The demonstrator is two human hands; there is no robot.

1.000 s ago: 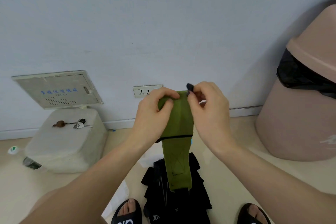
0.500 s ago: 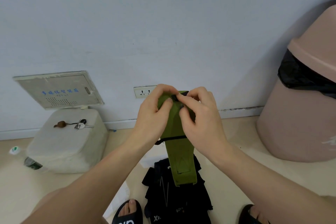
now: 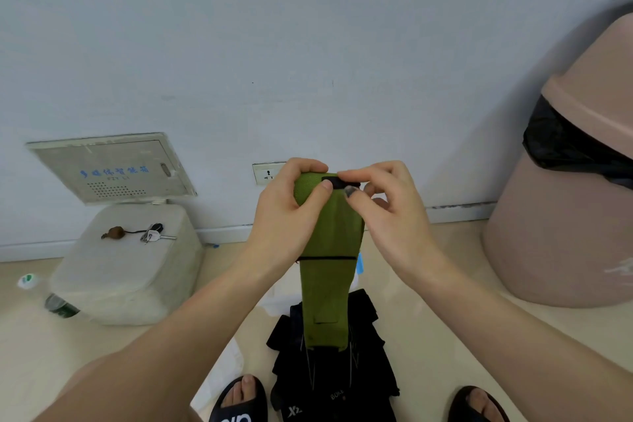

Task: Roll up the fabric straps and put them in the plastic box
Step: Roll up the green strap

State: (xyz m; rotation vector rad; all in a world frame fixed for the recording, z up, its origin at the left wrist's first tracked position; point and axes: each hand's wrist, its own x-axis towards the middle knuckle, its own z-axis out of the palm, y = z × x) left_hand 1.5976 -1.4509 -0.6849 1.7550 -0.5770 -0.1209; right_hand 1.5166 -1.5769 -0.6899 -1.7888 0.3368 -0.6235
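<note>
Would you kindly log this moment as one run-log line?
step: rolling top end | left hand: grips green strap | right hand: pinches black tab | strap tail: hangs unrolled | box: not identifiable

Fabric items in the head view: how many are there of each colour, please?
Green: 1, the green strap, held up by the left hand and the right hand.
Black: 1 pile of black straps on the floor; single pieces cannot be counted.
Total: 2

Both forearms reach forward, raised, hands meeting at chest height. Left hand (image 3: 286,212) fingers curled, thumb pressed across front of green strap (image 3: 327,271). Right hand (image 3: 387,212) pinches strap's top edge between thumb and forefinger; other fingers loosely bent.
</note>
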